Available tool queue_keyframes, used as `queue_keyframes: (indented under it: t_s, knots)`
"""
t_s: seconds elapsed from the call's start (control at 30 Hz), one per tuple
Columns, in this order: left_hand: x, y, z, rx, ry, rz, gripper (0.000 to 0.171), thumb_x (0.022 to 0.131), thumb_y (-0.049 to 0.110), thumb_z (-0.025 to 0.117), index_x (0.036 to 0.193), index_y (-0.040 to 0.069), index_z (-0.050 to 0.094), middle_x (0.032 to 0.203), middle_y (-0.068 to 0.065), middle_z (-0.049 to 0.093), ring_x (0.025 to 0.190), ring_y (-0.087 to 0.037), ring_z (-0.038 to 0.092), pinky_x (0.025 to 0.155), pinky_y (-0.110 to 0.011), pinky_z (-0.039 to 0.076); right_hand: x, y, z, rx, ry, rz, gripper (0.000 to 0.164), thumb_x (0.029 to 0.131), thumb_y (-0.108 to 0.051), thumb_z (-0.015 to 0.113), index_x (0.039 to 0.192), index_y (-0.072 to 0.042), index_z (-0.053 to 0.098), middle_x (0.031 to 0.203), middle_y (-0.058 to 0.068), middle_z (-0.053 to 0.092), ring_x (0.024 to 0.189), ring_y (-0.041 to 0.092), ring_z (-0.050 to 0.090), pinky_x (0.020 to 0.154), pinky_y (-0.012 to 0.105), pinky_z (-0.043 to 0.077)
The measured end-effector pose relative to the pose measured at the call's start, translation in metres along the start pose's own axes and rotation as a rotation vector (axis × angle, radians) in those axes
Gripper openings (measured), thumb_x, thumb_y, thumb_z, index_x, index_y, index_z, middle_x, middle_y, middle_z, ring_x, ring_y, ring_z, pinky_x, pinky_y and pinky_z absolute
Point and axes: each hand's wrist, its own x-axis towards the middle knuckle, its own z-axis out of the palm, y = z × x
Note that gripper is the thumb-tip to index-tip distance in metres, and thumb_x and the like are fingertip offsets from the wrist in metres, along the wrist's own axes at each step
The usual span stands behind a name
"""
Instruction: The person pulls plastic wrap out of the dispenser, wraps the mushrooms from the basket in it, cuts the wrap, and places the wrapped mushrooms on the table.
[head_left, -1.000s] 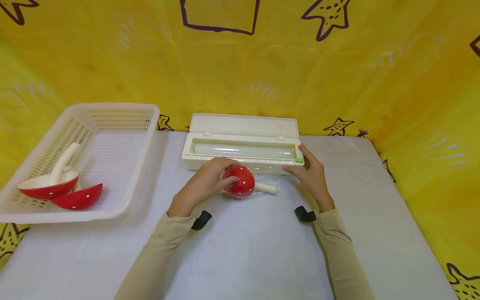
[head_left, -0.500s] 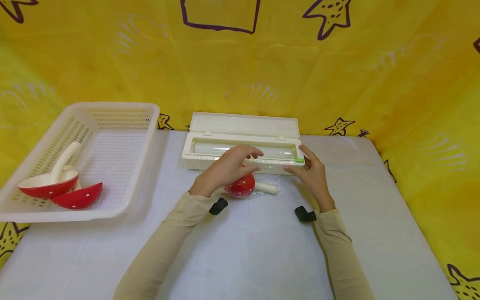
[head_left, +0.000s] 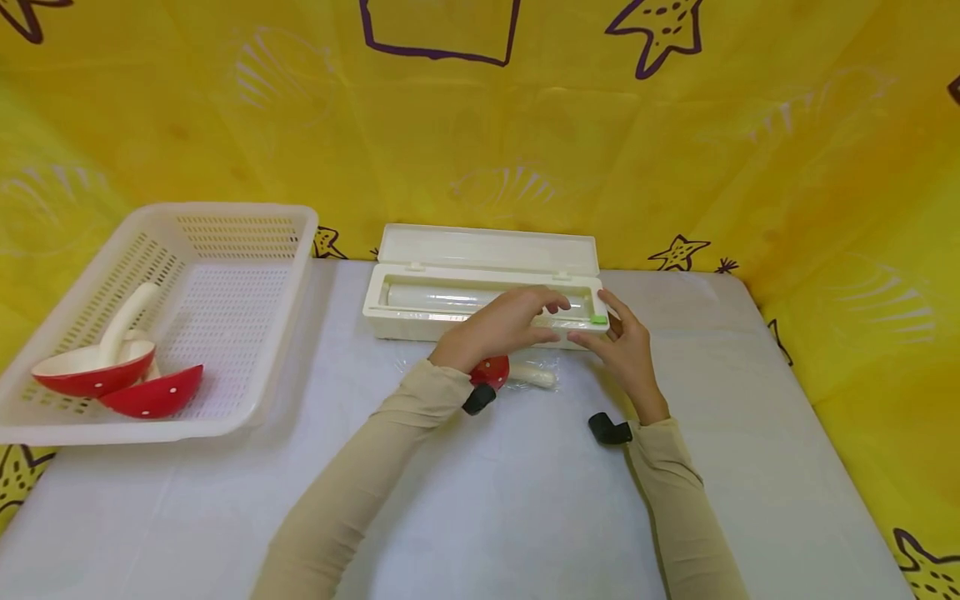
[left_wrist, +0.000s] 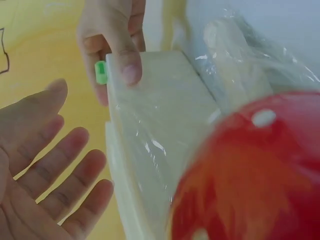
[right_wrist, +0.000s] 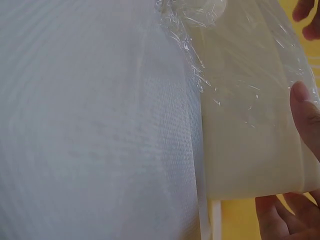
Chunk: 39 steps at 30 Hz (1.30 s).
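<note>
A white cling film dispenser (head_left: 405,323) stands with its lid raised and a roll of film (head_left: 442,297) inside. My right hand (head_left: 624,346) grips its right end, thumb on the front face and fingers behind, beside the green slide cutter (head_left: 598,320). My left hand (head_left: 504,323), fingers spread and holding nothing, hovers over the dispenser's front right of its middle. Beneath that wrist lies a red ladle (head_left: 492,372) with white dots and a cream handle (head_left: 532,377), bowl side up as a dome. Clear film (left_wrist: 157,150) hangs from the dispenser's front and reaches the ladle.
At the left stands a white perforated basket (head_left: 288,333) with two more red ladles (head_left: 101,379) in it. A yellow patterned cloth (head_left: 480,125) rises right behind the dispenser. Dark camera mounts (head_left: 609,429) stick out from both wrists.
My left hand has let go of the ladle's bowl and moved right and up over the dispenser's front. The right hand keeps its place on the dispenser's end; the ladle stays put.
</note>
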Motion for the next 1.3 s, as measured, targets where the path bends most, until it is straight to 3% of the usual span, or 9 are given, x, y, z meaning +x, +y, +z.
queue_keyframes:
  t_s: [0.43,0.77,0.97,1.3]
  knots:
    - [0.038,0.002,0.020,-0.044,0.018,0.019,0.037,0.092,0.011,0.069,0.128,0.004,0.063,0.123,-0.009,0.068,0.115,-0.022,0.061,0.100,-0.032,0.049,0.000,-0.002,0.000,0.014,0.002,-0.003,0.079,0.079,0.001,0.080,0.148,0.001,0.041,0.157,0.018,0.035,0.137,0.040,0.046,0.092,0.004,0.044]
    - [0.058,0.005,0.038,-0.021,0.041,-0.010,0.032,0.093,0.010,0.065,0.124,0.006,0.067,0.117,-0.007,0.070,0.108,-0.019,0.063,0.095,-0.026,0.049,-0.001,0.000,-0.001,-0.032,0.035,0.000,0.072,0.082,0.000,0.078,0.146,-0.001,0.046,0.153,0.017,0.043,0.132,0.039,0.051,0.095,0.007,0.044]
    - [0.064,0.003,0.042,0.007,0.051,-0.028,0.029,0.094,0.014,0.067,0.122,0.008,0.070,0.110,-0.005,0.071,0.100,-0.017,0.063,0.090,-0.024,0.049,-0.001,0.001,0.000,-0.004,0.041,0.009,0.072,0.081,0.002,0.078,0.146,-0.001,0.046,0.153,0.016,0.044,0.131,0.038,0.052,0.092,0.005,0.044]
    - [0.063,0.004,0.033,0.032,0.008,-0.035,0.023,0.096,0.011,0.063,0.117,0.009,0.072,0.112,-0.004,0.073,0.100,-0.016,0.063,0.088,-0.023,0.050,-0.004,-0.014,-0.001,0.012,0.027,0.021,0.074,0.079,0.005,0.078,0.145,0.004,0.044,0.154,0.020,0.040,0.133,0.040,0.050,0.090,0.005,0.045]
